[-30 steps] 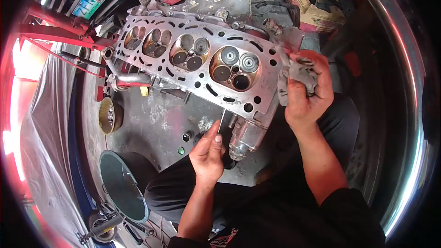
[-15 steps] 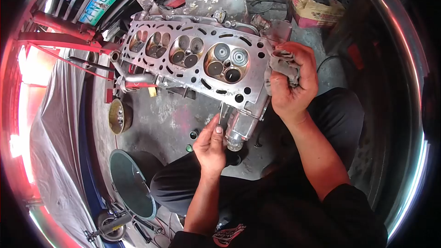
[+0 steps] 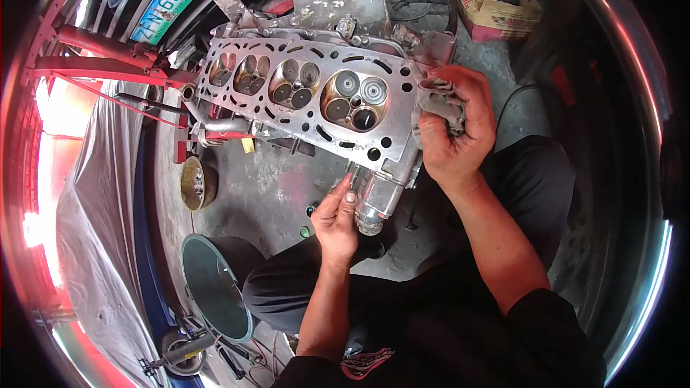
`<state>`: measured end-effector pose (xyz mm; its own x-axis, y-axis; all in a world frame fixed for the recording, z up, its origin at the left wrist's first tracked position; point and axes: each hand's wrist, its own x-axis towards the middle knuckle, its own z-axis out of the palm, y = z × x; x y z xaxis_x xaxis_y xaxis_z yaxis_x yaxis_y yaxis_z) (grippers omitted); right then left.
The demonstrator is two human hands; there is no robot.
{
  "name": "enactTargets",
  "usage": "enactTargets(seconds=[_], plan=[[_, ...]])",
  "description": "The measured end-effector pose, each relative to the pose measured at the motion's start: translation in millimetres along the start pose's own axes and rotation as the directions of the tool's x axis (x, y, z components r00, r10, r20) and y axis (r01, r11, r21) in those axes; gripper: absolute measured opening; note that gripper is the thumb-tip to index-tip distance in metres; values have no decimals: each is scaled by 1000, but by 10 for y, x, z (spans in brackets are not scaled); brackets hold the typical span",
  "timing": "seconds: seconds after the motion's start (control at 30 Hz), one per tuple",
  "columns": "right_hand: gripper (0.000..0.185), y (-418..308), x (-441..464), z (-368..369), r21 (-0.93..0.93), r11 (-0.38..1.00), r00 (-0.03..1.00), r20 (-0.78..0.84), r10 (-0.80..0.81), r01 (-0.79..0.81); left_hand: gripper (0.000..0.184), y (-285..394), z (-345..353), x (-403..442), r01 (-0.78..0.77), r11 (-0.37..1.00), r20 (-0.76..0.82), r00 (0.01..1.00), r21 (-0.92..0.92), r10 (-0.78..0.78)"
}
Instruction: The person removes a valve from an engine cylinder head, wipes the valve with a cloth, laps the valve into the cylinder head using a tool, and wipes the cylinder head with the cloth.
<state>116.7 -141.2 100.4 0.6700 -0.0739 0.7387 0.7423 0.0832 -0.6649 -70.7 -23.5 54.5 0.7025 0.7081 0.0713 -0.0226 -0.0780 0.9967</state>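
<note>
An aluminium cylinder head [image 3: 323,65] lies tilted before me, its flat face towards me with several combustion chambers and their valves showing. My right hand [image 3: 463,147] is closed around a crumpled grey rag [image 3: 440,105] at the head's right end. Below the lower edge, my left hand [image 3: 336,226] pinches a thin metal tool [image 3: 354,170], mostly hidden by the fingers. Beside those fingers a metal housing [image 3: 381,194] juts from the head.
A dark bucket [image 3: 188,262] stands at lower left, and a smaller round container [image 3: 210,183] sits on the floor. An open paper sack [image 3: 503,18] holds dark parts at upper right. A red metal frame [image 3: 108,68] is at left, near a grey cover [image 3: 97,194].
My left hand has shifted slightly up and right against the head's edge, hiding more of the tool. The right hand and rag stay nearly in place. The view has shifted slightly.
</note>
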Motion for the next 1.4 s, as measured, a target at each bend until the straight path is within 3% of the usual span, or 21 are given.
enactTargets(seconds=[0.1, 0.23, 0.3, 0.53, 0.77, 0.93, 1.4], plan=[[41, 9, 24, -6, 21, 1000, 1000, -1, -1, 1, 29, 31, 8, 5, 53, 996, 2, 999, -70, -53], [42, 9, 15, 4, 5, 1000, 1000, 3, 6, -6, 29, -121, 52, -46, -26, 1000, -28, 999, 11, 27], [42, 13, 3, -2, 7, 1000, 1000, -8, 3, -3, 30, -100, 93, -55, 18, 996, -31, 999, -93, -21], [42, 9, 19, -13, 23, 1000, 1000, 8, 6, -6, 30, -162, 89, -90, 54, 991, -83, 994, -124, -65], [42, 0, 14, -17, 23, 1000, 1000, 12, 17, -17, 32, -112, 22, -50, 33, 999, -31, 999, -31, -34], [41, 3, 15, -13, 18, 1000, 1000, -1, 6, -6, 31, -128, 151, -52, 31, 984, -63, 997, -176, -43], [42, -4, 20, -22, 19, 1000, 1000, 11, 14, -15, 27, -215, 91, -73, 20, 994, -73, 997, -107, -28]])
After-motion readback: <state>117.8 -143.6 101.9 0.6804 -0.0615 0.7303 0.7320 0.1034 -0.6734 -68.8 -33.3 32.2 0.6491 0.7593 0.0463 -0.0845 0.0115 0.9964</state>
